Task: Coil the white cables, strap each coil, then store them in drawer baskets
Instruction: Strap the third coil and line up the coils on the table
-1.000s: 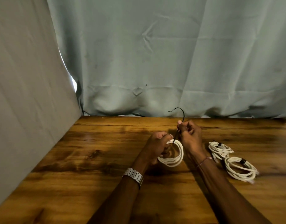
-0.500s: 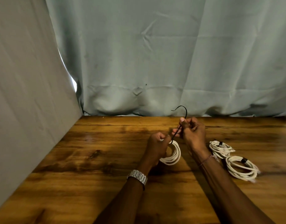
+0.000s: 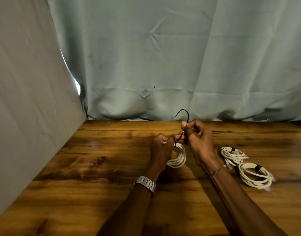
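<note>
Head view: strapping of a white cable coil (image 3: 178,157) over the wooden counter (image 3: 98,160).
Left hand (image 3: 160,150) clenched around the coil's near-left side, held just above the counter; right hand (image 3: 196,137) pinching a black strap (image 3: 184,114) running down to the coil. Two strapped coils (image 3: 232,155) (image 3: 255,176) lying touching at right, near the right wrist.

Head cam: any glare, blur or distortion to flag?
Head view: soft glare patch on the table left of the hands; wide-angle bend at the edges; nearest strapped coil is smeared at its right end; dim, warm light; bright gap between the curtains.
</note>
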Demonstrator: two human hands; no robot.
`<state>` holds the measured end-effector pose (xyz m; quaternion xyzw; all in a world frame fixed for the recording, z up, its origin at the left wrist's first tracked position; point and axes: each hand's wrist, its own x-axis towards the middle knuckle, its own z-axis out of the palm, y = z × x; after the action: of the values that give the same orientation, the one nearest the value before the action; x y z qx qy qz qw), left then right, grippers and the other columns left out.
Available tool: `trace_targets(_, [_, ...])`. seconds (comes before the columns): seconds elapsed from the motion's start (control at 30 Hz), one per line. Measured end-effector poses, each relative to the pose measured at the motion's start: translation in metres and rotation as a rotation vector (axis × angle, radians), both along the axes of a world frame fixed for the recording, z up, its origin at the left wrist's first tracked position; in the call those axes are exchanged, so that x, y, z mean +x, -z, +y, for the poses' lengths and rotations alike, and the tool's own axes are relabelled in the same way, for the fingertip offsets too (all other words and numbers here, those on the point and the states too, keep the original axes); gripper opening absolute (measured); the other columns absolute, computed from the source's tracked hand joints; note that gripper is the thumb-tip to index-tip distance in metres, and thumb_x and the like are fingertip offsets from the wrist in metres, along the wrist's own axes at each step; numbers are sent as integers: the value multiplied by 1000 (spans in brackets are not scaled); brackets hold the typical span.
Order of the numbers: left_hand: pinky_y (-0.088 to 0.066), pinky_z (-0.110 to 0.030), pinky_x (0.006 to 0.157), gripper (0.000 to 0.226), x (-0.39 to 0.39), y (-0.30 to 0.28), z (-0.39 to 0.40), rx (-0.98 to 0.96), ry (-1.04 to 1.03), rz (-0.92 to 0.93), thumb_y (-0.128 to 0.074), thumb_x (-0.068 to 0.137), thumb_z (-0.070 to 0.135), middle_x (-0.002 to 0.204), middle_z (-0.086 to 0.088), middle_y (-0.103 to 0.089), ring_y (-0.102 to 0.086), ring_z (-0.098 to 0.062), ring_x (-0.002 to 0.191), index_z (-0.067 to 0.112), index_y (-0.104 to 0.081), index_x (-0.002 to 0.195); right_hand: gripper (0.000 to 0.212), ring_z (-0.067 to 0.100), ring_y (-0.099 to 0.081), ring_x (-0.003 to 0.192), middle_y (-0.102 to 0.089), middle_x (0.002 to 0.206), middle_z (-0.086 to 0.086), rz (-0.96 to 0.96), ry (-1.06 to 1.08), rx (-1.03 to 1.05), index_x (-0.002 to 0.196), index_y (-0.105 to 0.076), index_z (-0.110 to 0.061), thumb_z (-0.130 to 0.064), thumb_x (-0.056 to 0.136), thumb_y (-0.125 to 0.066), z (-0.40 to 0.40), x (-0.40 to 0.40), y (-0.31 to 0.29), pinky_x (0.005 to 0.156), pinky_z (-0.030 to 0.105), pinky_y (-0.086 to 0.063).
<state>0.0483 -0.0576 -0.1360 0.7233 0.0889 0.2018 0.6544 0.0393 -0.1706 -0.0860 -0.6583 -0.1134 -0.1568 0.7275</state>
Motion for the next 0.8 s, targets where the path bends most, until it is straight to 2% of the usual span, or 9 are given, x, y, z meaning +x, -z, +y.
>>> trace_targets(0.1, [-43, -35, 57, 32, 1, -2, 3, -88, -15, 16, -69, 88, 18, 60, -1, -54, -50, -17, 59, 19, -50, 62, 21, 31, -75, 75, -71, 79, 17, -43, -100, 33, 91, -64, 7, -14, 96, -64, -2, -2, -1, 70, 42, -64])
trace_targets(0.17, [-42, -34, 52, 33, 0, -3, 4, -157, -35, 15, -68, 88, 18, 55, -2, -53, -50, -19, 53, 18, -51, 60, 17, 32, -75, 81, -74, 84, 18, -65, -162, 29, 93, -69, 4, -13, 94, -66, -5, 1, 0, 76, 40, -63])
trace_targets(0.27, [-42, -24, 43, 31, -1, -8, 7, -312, -50, 21, -69, 92, 24, 55, -4, -57, -52, -14, 45, 13, -59, 65, 10, 22, -74, 83, -77, 87, 11, -116, -188, -112, 94, -75, -2, -11, 90, -71, -8, 5, 6, 78, 33, -59])
trace_targets(0.37, [-46, -26, 53, 29, 0, -11, 12, -423, -44, 0, -71, 91, 31, 66, -13, -65, -59, -19, 56, 9, -66, 72, 9, 21, -73, 87, -78, 90, 5, -193, -202, -244, 94, -77, -9, -4, 87, -75, -9, 5, 11, 78, 35, -58])
trace_targets(0.43, [-46, -32, 61, 29, -1, -12, 17, -494, -31, 3, -73, 90, 31, 70, -14, -65, -59, -23, 65, 10, -66, 71, 16, 13, -70, 84, -77, 87, -8, -286, -183, -411, 91, -80, -23, -8, 85, -78, -12, 9, 18, 75, 32, -56])
trace_targets(0.5, [-47, -33, 61, 29, -1, -13, 21, -551, -19, 16, -73, 89, 30, 68, -12, -65, -60, -25, 65, 12, -64, 69, 21, 1, -61, 82, -74, 85, -21, -388, -128, -616, 94, -80, -31, -13, 83, -80, -16, 9, 22, 70, 20, -47])
trace_targets(0.6, [-47, -30, 56, 32, 0, -17, 26, -645, 31, 23, -75, 88, 28, 60, -9, -59, -56, -24, 57, 12, -59, 66, 23, -12, -57, 88, -71, 94, -24, -518, -128, -753, 102, -81, -22, -8, 84, -78, -16, 5, 22, 71, 5, -40])
trace_targets(0.7, [-49, -30, 54, 33, 0, -19, 29, -675, 114, 37, -78, 86, 23, 62, -10, -56, -57, -24, 56, 12, -56, 63, 33, -1, -54, 84, -68, 91, -25, -558, -104, -853, 114, -75, -32, -14, 87, -76, -15, 3, 24, 66, 14, -42])
trace_targets(0.8, [-55, -29, 57, 16, -4, -20, 29, -677, 208, 36, -80, 80, 8, 69, -11, -68, -66, -24, 61, 7, -64, 82, 37, 10, -47, 76, -69, 81, -10, -610, -15, -989, 119, -71, -36, -18, 87, -74, -16, 4, 26, 61, 27, -37])
